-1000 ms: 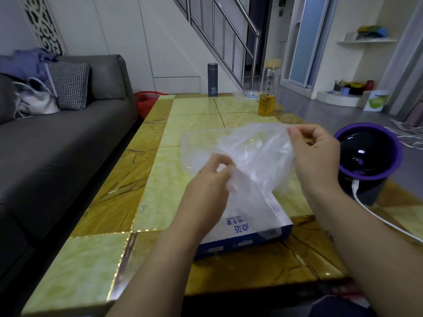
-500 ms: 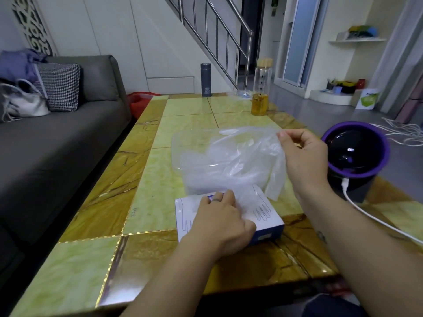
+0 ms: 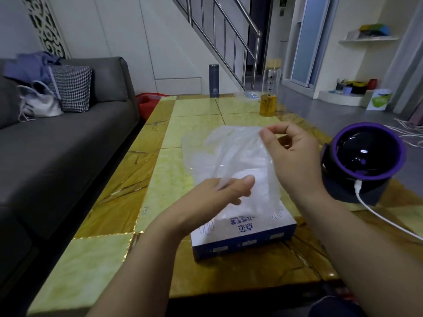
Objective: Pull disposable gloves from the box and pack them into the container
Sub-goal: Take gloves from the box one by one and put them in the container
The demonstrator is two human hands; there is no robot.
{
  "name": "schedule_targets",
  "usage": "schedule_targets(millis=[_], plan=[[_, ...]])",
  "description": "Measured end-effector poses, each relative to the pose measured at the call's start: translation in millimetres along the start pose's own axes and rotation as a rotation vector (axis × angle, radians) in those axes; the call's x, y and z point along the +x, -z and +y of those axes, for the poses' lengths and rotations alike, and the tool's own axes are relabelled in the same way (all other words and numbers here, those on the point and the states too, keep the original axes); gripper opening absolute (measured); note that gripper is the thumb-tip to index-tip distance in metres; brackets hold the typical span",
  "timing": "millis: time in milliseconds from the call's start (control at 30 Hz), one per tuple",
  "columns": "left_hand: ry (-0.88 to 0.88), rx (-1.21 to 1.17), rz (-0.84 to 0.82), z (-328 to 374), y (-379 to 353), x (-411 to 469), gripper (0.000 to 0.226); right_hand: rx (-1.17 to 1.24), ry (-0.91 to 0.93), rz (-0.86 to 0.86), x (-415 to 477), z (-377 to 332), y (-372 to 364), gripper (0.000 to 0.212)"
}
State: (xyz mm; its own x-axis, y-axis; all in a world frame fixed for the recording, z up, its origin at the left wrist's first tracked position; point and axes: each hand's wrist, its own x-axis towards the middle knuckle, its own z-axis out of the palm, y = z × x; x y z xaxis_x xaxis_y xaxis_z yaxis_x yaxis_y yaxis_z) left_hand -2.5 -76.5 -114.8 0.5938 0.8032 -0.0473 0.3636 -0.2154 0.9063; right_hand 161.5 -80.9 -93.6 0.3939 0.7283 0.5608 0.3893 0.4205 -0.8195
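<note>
Left hand (image 3: 217, 200) and right hand (image 3: 295, 161) pinch glove (image 3: 231, 149) over yellow table (image 3: 194, 108) beside sofa (image 3: 57, 156).

Just the one view here: a wide-angle cam worn on the person's head, facing forward and tipped down along the table (image 3: 194, 108). It sits close, so both forearms run in from the bottom edge and the left hand (image 3: 212, 197), right hand (image 3: 295, 156) and the glove (image 3: 229, 152) they pinch land dead centre, over the box (image 3: 242, 234). The sofa (image 3: 57, 145) is on the left, the stairs (image 3: 224, 35) are far back and a purple-rimmed gadget (image 3: 366, 156) sits on the right
</note>
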Motion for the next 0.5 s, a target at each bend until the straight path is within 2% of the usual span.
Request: schedule_targets(millis=[67,167,267,367,433,500], plan=[[-0.038,-0.246,-0.033,0.5,-3.2,0.5,0.069,-0.025,0.048,-0.044,-3.0,-2.2,-3.5,0.013],[-0.149,-0.628,0.079,4.5,-3.9,5.5,0.073,-0.140,0.118,-0.169,-5.9,-2.3,-7.4,0.009],[-0.229,-0.888,0.141,11.0,-6.4,6.7,0.040,-0.321,0.202,-0.358,-10.9,-0.3,-13.9,0.005],[-0.189,-1.094,0.269,8.2,-4.3,12.2,0.031,-0.368,0.251,-0.454,-14.8,0.5,-17.9,0.024],[-0.188,-1.210,0.364,6.1,1.3,14.9,0.027,-0.243,0.114,-0.359,-12.0,-1.8,-15.1,0.040],[-0.204,-1.312,0.458,4.0,8.0,16.4,0.026,-0.078,-0.126,-0.273,-7.2,-3.5,-10.8,0.048]])
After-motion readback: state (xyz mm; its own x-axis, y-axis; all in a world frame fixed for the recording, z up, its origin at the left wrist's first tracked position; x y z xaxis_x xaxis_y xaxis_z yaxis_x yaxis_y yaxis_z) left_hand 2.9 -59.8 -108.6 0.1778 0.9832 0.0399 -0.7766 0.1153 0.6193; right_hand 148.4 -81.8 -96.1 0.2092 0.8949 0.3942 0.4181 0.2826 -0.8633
